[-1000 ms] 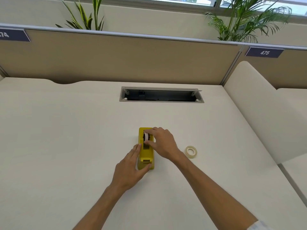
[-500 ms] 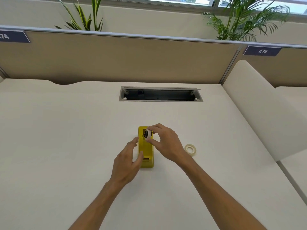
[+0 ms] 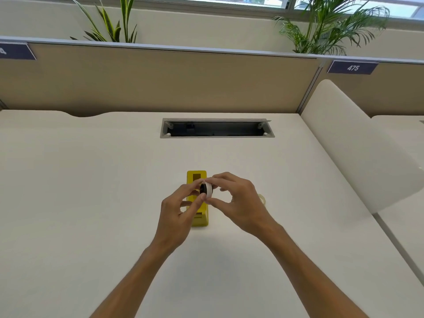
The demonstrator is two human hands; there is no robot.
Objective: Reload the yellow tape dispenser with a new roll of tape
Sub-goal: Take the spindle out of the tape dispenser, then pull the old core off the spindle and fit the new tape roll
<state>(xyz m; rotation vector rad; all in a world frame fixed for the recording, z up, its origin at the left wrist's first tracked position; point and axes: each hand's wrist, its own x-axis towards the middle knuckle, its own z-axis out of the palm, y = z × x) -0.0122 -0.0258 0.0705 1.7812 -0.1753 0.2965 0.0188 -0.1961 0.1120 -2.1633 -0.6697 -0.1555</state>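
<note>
Lifted out since a second ago: spool (image 3: 206, 191), white ring on black hub, now pinched between both hands just above the dispenser (image 3: 197, 203); left hand (image 3: 177, 213) came off its side. Right hand (image 3: 238, 203) fingertips curl round the rim, left's on the hub. Step: stripping the old core, likely. Next: pull hub free, fetch new roll (image 3: 262, 199) right of dispenser, mostly hidden by the right hand. Dispenser slot partly hidden.

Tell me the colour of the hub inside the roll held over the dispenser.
Black hub, inside a white roll; head view.
</note>
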